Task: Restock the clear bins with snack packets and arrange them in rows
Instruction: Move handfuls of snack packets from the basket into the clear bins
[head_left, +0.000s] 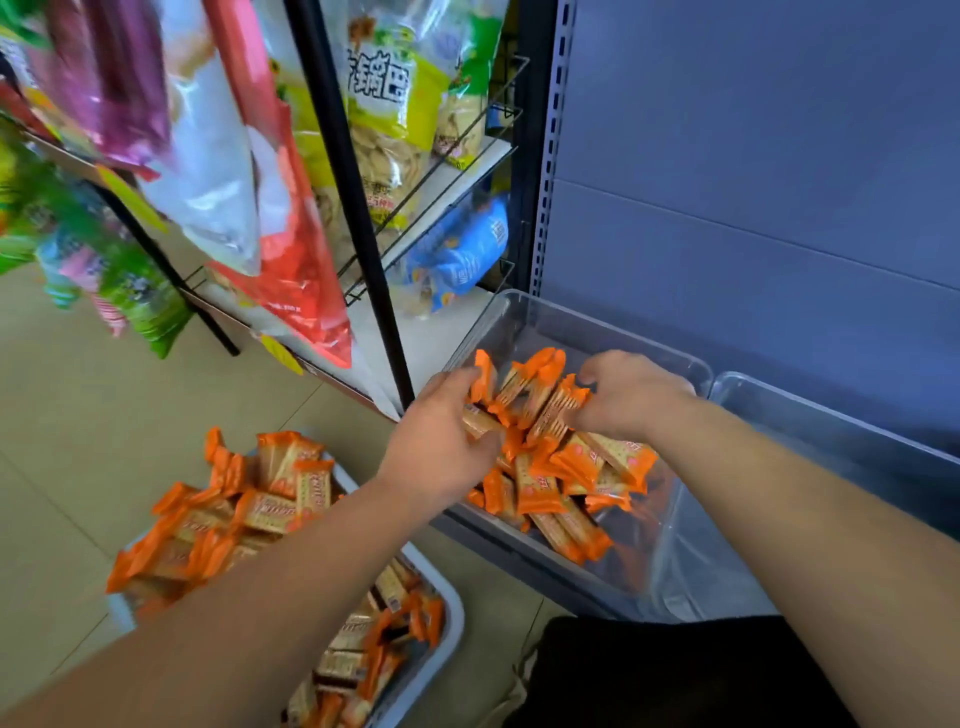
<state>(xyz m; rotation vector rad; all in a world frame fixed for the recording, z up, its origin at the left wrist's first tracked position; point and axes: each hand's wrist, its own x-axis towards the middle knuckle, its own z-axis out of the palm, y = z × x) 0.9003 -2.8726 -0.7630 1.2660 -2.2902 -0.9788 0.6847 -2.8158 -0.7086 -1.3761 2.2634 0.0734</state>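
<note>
The left hand (441, 441) and the right hand (628, 397) meet over the clear bin (597, 322), which sits on a low shelf at the right of the scene. Between them they hold a bunch of packets (540, 405): the left hand's fingers curl round it from the left, the right hand's fingers curl round it from the right, and the orange ends of the packets fan out above both. The bunch rests just above, and seems to touch, the loose pile of snack packets (540, 493) lying in the near left part of the bin, below and between the two wrists. The far and right parts of the bin floor are bare.

A second clear bin (831, 415) stands just beside the first, on its right. On the floor (78, 415) at the near left is a grey tray (447, 613) heaped with more orange packets (260, 509), partly hidden under the left forearm.

The packets are orange at both ends with a tan middle panel; the print on them is too small to read. On the wire rack at far left, a yellow-green bag (382, 104) bears large dark Chinese characters on a white patch, too stylised to read surely. A blue bag (462, 254) lower down and a red bag (291, 249) in front carry print too blurred to make out
</note>
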